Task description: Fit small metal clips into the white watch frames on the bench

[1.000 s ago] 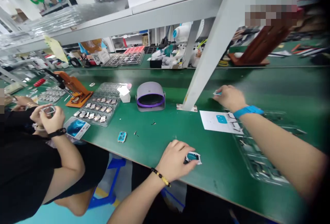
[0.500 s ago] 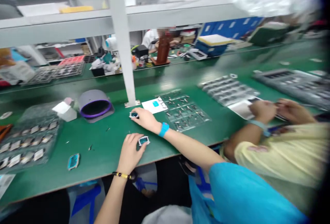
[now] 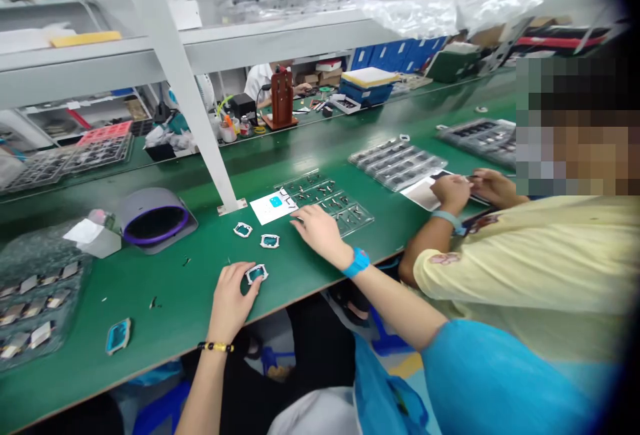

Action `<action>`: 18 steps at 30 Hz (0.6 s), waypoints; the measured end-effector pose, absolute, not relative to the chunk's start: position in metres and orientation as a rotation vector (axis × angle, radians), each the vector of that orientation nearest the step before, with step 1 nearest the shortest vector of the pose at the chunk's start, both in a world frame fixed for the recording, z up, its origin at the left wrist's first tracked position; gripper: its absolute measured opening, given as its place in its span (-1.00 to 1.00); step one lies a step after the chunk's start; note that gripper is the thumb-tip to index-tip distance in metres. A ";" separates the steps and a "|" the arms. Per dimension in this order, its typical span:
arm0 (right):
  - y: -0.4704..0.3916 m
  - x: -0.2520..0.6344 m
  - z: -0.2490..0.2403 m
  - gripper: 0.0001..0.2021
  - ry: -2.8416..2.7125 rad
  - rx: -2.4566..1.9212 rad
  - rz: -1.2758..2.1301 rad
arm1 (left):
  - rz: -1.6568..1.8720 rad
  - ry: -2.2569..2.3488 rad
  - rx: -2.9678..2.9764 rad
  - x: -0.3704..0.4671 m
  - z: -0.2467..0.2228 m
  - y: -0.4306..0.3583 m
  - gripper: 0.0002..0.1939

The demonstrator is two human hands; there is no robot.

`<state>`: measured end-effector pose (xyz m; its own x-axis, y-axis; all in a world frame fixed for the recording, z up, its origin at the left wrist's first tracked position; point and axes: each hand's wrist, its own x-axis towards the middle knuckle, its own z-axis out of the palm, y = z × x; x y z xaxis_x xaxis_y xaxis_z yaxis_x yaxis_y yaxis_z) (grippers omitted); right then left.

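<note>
I count four small frames [image 3: 257, 274]: one pinched in the left hand [image 3: 233, 296], two just past that grip, one off to its left. Also one purple-rimmed gadget [image 3: 150, 203] beyond it, plus one white sheet [image 3: 263, 211] and one clear parts tray [image 3: 345, 200] near the right hand [image 3: 323, 233].

- My green bench [image 3: 183, 281] runs before me, bearing:
- two white frames [image 3: 270, 246], near a printed sheet [image 3: 264, 209]
- a clear tray [image 3: 360, 227] (small parts inside)
- a purple-rimmed grey housing [image 3: 145, 203] on my left

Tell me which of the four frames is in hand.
The frame gripped by the left hand. No hand touches the other frames: two near the paper, one off to the left.
</note>
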<state>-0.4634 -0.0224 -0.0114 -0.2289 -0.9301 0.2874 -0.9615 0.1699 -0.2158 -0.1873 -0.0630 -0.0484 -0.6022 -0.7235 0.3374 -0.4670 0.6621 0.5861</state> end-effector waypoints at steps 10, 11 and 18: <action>-0.050 -0.503 -0.007 -0.82 -2.368 2.064 0.268 | -0.622 -2.321 0.949 -0.187 -0.045 -0.061 -0.77; -0.051 -0.503 -0.007 -0.83 -2.371 2.071 0.277 | -0.622 -2.320 0.947 -0.187 -0.045 -0.061 -0.77; -0.040 -0.511 -0.001 -0.88 -2.448 2.015 0.565 | -0.637 -2.306 0.934 -0.187 -0.042 -0.061 -0.77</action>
